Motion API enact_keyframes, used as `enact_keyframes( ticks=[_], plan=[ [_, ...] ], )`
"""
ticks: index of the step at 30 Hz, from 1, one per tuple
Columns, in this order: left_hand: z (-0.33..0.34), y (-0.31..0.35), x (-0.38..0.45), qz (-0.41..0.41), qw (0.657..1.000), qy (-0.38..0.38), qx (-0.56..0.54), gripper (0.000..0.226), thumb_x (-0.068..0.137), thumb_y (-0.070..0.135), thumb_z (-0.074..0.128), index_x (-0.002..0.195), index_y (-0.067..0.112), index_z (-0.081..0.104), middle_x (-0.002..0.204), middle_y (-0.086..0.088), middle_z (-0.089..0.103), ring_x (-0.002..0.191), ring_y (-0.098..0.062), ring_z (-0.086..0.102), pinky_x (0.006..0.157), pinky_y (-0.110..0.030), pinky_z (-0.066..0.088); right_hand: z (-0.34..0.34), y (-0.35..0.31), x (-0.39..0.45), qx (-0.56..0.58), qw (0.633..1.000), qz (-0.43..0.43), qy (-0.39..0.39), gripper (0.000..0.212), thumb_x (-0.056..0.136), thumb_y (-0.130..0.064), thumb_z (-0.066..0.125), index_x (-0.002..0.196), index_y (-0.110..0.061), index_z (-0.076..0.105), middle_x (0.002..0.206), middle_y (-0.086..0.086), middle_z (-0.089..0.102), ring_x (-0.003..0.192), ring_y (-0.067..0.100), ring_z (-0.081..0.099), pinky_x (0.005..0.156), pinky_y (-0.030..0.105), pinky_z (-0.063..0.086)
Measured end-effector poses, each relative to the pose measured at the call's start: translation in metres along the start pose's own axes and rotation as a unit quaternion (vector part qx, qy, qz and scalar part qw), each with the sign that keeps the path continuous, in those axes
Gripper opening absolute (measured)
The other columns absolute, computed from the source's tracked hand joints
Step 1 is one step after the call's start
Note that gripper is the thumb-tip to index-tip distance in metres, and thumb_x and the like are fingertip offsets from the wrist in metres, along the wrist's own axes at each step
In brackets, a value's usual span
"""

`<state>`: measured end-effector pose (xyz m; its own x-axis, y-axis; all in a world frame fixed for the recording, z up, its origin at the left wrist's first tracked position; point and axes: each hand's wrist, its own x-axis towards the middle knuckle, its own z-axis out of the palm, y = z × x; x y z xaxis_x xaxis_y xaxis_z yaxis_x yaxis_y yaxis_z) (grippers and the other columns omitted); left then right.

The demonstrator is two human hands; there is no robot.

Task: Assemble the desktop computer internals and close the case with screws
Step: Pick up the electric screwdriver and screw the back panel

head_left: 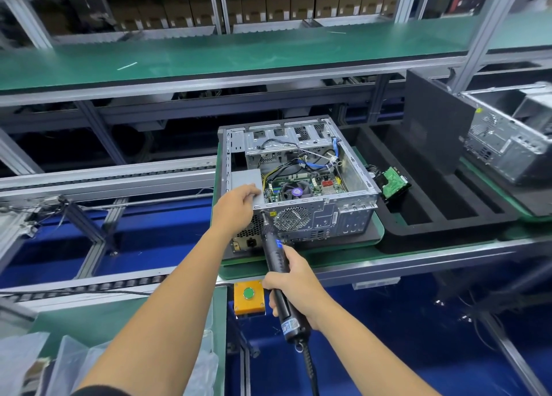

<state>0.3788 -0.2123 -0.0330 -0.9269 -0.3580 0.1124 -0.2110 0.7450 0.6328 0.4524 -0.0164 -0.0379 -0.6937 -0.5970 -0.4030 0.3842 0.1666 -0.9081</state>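
Lying open side up on a green pallet (377, 227), the computer case (298, 180) shows its motherboard and cables. A person's left hand (239, 201) rests on the grey power supply (246, 183) at the case's near left corner, fingers bent over its edge. Their right hand (291, 282) grips an electric screwdriver (276, 264) (tip against the rear panel). A loose hard drive (392, 183) lies just beside the case's right side.
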Motion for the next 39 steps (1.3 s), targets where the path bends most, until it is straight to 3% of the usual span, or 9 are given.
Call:
enact_keyframes(
  ticks=[4,7,15,22,28,32,39],
  plan=[
    [-0.011,-0.004,-0.006,0.051,0.993,-0.085,-0.067,0.028,0.09,0.016,0.058,0.105,0.038,0.067,0.14,0.015,0.051,0.136,-0.004,0.037,0.103,-0.032,0.032,-0.001,-0.002,-0.002,0.004,1.0,0.003,-0.003,0.049,0.082,-0.005,0.067,0.115,-0.035,0.047,0.091,0.018,0.054,0.058,0.024,0.055,0.055,0.037,0.052],
    [-0.018,-0.006,-0.007,0.072,0.987,-0.129,-0.058,0.037,0.083,0.009,0.068,0.11,0.036,0.068,0.144,0.012,0.048,0.141,-0.004,0.029,0.113,-0.037,0.025,-0.001,-0.002,-0.002,-0.017,1.0,-0.002,0.007,0.05,0.082,-0.01,0.072,0.118,-0.034,0.047,0.097,0.018,0.057,0.061,0.023,0.056,0.056,0.034,0.052],
    [-0.01,-0.003,-0.007,0.078,0.994,-0.07,0.003,0.037,0.081,0.015,0.076,0.112,0.034,0.07,0.14,0.014,0.052,0.139,-0.005,0.034,0.11,-0.039,0.032,-0.005,0.001,-0.004,-0.025,1.0,-0.007,-0.017,0.067,0.08,-0.007,0.073,0.132,-0.034,0.04,0.1,0.019,0.059,0.062,0.022,0.058,0.059,0.037,0.054],
    [-0.011,-0.003,-0.008,0.08,0.994,-0.071,0.012,0.035,0.083,0.016,0.074,0.112,0.035,0.07,0.14,0.015,0.051,0.139,-0.004,0.033,0.109,-0.035,0.031,-0.004,0.004,-0.002,-0.044,0.999,-0.022,0.0,0.063,0.08,-0.011,0.069,0.131,-0.035,0.041,0.091,0.011,0.056,0.064,0.023,0.056,0.058,0.036,0.053],
    [-0.011,-0.004,-0.007,0.085,0.993,-0.086,0.008,0.035,0.085,0.015,0.072,0.114,0.034,0.069,0.142,0.013,0.049,0.14,-0.006,0.032,0.114,-0.039,0.029,0.004,0.007,0.002,-0.066,0.997,-0.028,0.02,0.047,0.073,-0.013,0.065,0.108,-0.038,0.047,0.09,0.015,0.052,0.07,0.027,0.052,0.062,0.039,0.05],
    [-0.013,-0.004,-0.006,0.083,0.992,-0.094,-0.001,0.036,0.084,0.017,0.073,0.115,0.034,0.069,0.142,0.014,0.049,0.14,-0.005,0.031,0.114,-0.038,0.027,-0.003,0.006,-0.001,-0.043,0.999,-0.019,-0.008,0.055,0.076,-0.01,0.071,0.118,-0.034,0.046,0.093,0.017,0.051,0.064,0.026,0.053,0.056,0.035,0.052],
    [-0.01,-0.001,-0.008,0.091,0.994,-0.062,0.025,0.032,0.083,0.026,0.074,0.115,0.032,0.069,0.14,0.013,0.052,0.139,-0.007,0.034,0.111,-0.035,0.03,-0.028,-0.001,-0.004,-0.015,0.999,-0.01,-0.04,0.057,0.07,-0.02,0.075,0.12,-0.028,0.05,0.071,0.003,0.058,0.055,0.024,0.054,0.052,0.034,0.049]
  ],
)
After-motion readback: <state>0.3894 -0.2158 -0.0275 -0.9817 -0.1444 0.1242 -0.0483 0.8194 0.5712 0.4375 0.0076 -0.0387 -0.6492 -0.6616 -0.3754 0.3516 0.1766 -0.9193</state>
